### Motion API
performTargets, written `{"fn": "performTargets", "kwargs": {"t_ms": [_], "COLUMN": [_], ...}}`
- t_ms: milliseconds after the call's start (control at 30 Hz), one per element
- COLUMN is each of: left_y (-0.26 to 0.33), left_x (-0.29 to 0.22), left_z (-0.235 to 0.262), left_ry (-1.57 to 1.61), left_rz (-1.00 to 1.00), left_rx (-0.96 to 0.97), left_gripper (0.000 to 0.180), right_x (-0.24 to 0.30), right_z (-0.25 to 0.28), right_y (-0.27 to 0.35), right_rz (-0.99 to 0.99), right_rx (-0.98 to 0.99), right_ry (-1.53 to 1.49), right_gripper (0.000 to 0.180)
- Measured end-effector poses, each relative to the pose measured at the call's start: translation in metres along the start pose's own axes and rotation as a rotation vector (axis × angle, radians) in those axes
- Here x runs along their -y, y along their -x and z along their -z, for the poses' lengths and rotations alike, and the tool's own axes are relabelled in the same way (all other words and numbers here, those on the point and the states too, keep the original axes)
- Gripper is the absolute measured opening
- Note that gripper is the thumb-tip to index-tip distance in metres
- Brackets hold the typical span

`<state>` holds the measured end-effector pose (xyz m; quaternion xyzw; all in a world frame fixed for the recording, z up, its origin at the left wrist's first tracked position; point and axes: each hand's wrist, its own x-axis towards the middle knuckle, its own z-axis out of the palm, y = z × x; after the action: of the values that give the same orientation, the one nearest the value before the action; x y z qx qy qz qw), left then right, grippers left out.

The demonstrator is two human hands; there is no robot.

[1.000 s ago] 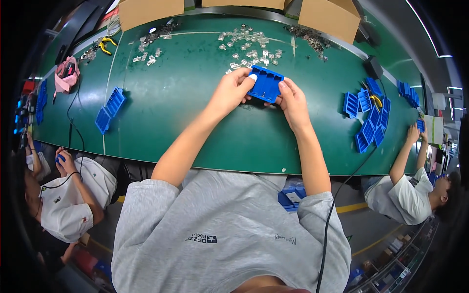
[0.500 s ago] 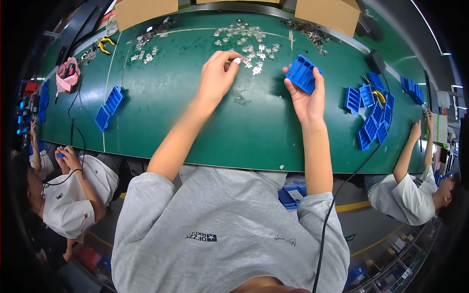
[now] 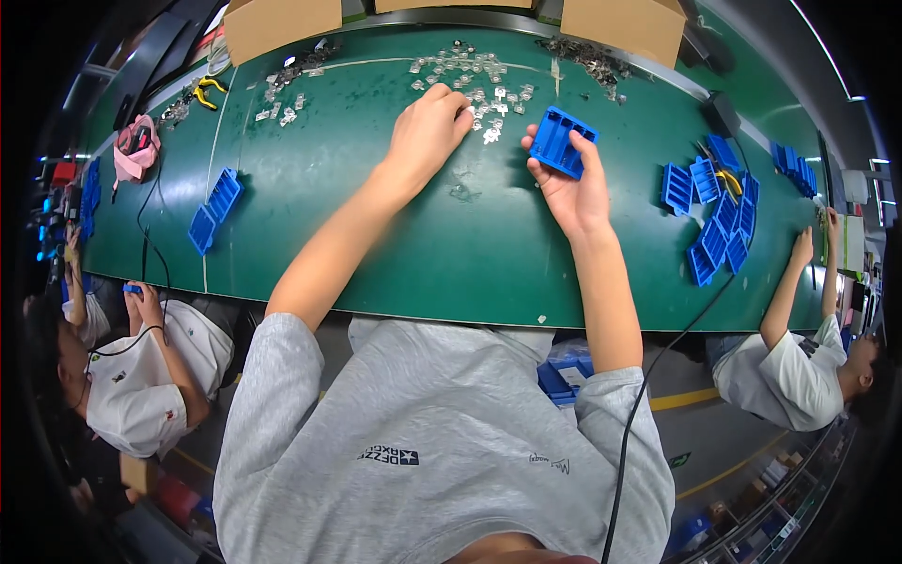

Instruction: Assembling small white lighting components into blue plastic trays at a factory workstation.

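**Desk:** What did each hand have at the green workbench (image 3: 376, 244)?

**Photographer:** The right hand (image 3: 573, 188) grasped a blue slotted plastic tray (image 3: 561, 141), fingers curled round its lower edge, lifted and tilted above the mat. The left hand (image 3: 427, 132) lay with its fingers bent down onto the scatter of small silver metal parts (image 3: 470, 80); whether a piece was pinched between the fingertips could not be told.

**Desk:** How much open room was there?

**Photographer:** A broad bare stretch of mat ran between the two forearms and down to the near edge, which curved across the frame just above the grey sweatshirt (image 3: 423, 442). To the left, a lone pair of blue trays (image 3: 214, 209) sat well apart from the hands. To the right, a crowded heap of blue trays (image 3: 714, 207) closed in that end.

**Desk:** Packages at the edges?

**Photographer:** Brown cardboard boxes stood along the far edge, one at the left (image 3: 282, 23), another at the right (image 3: 625, 23). Yellow-handled pliers (image 3: 209, 91) lay near the far left, with a pink bundle (image 3: 136, 150) beside the bench's left end. Co-workers in white shirts sat at the left end (image 3: 141, 376) and the right end (image 3: 799, 376).
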<state>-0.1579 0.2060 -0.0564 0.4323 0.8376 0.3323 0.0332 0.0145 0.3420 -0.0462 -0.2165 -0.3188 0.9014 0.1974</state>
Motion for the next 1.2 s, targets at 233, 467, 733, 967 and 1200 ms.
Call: {"fn": "performTargets", "kwargs": {"t_ms": [233, 467, 733, 967, 1200], "left_y": [0.018, 0.041, 0.049, 0.046, 0.045], "left_x": [-0.021, -0.035, -0.030, -0.033, -0.021], "left_z": [0.016, -0.001, -0.005, 0.007, 0.006], "left_ry": [0.828, 0.505, 0.394, 0.573, 0.593], "left_rz": [0.458, -0.069, -0.203, -0.059, -0.141], "left_rx": [0.092, -0.175, -0.156, 0.011, 0.009], "left_gripper": [0.020, 0.013, 0.019, 0.024, 0.022], "right_x": [-0.011, -0.024, -0.022, -0.019, -0.018], "right_z": [-0.016, -0.023, -0.021, -0.024, -0.021], "right_y": [0.008, 0.012, 0.014, 0.016, 0.015], "right_rz": [-0.055, 0.003, -0.004, -0.092, -0.094], "right_rx": [0.062, -0.012, -0.011, -0.006, -0.017], "right_ry": [0.083, 0.063, 0.088, 0.077, 0.074], "right_gripper": [0.047, 0.042, 0.040, 0.042, 0.043]}}
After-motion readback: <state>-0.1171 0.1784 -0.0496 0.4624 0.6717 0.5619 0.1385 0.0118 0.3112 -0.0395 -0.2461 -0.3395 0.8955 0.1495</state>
